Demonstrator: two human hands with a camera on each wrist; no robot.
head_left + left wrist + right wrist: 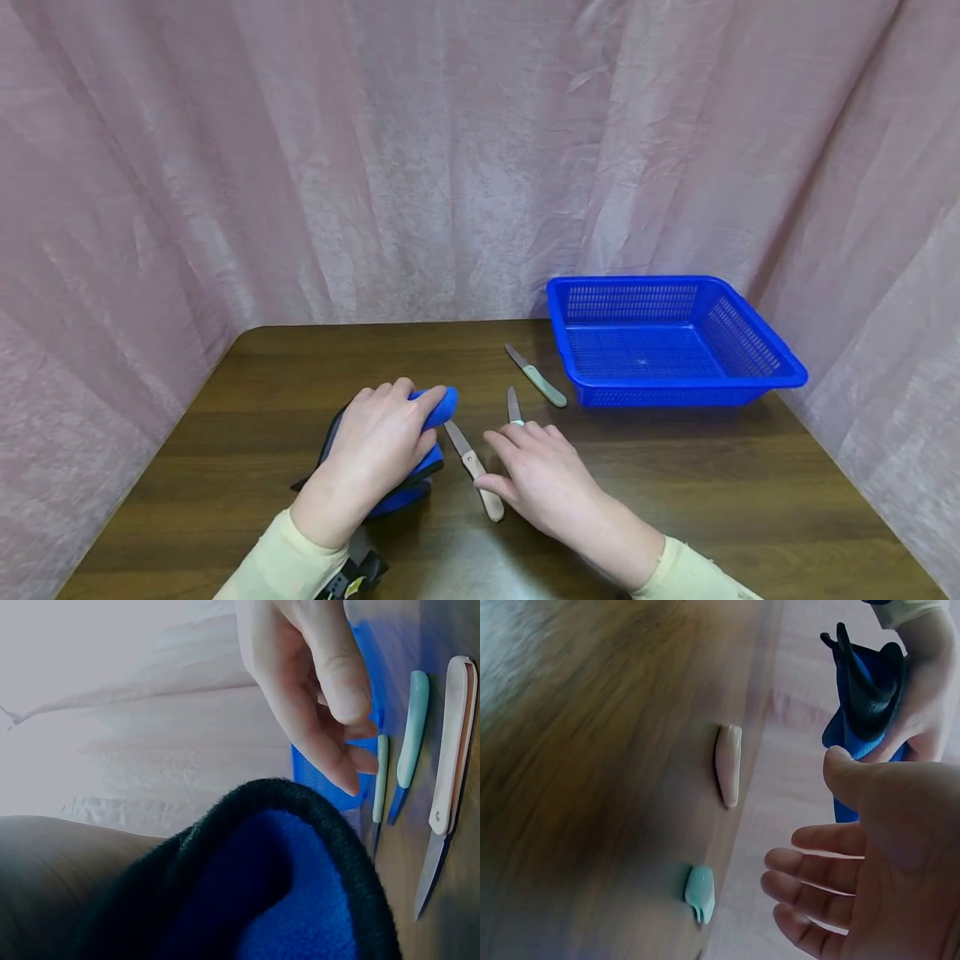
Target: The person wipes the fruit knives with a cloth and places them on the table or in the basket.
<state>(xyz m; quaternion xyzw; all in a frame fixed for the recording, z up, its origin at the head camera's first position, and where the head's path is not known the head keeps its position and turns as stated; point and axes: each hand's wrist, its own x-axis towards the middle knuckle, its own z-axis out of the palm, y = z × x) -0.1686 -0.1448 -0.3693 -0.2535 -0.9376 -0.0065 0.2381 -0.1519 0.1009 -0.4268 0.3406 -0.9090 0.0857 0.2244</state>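
My left hand (378, 442) grips a bunched blue cloth (442, 408) with dark edging, held over the left part of the table. In the left wrist view the dark trim (274, 791) curves round its blue folds. My right hand (547, 479) hovers palm down with fingers spread loosely, holding nothing. Below it lies a knife (513, 404) whose blade points away; its mint-green handle (414, 727) is mostly hidden in the head view. Between the hands lies a knife with a beige handle (487, 496). Farther back is a third knife (543, 387), with a pale green handle.
A blue plastic basket (690, 396) with slotted walls stands at the back right of the brown wooden table (247, 392). Pink curtains (420, 167) hang behind the table and along its sides.
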